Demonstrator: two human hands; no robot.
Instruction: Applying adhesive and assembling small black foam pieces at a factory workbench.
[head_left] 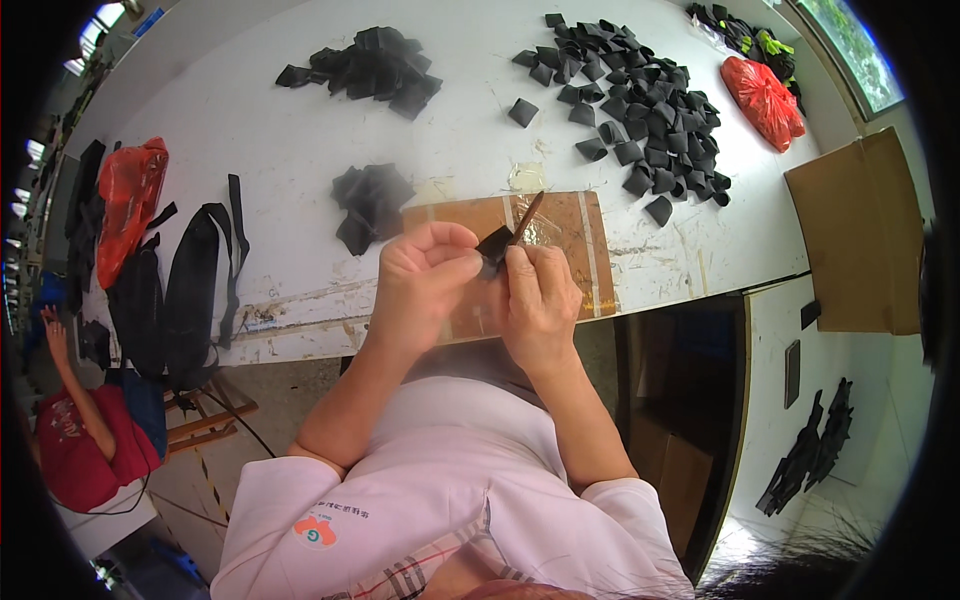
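Both my hands are raised over a brown board at the near edge of the white table. My right hand is closed round a thin brown pointed stick, its tip standing up and away from me. A small black fabric piece sits between the two hands, against the right fingers. My left hand has its thumb and fingers pinched together at the left side of that piece. Whether the left fingertips grip its edge is hard to see.
Beyond the board lie a small black fabric stack, a larger heap of flat pieces and many folded black loops. Red plastic bags and black straps flank them. A cardboard box stands right; a person in red sits left.
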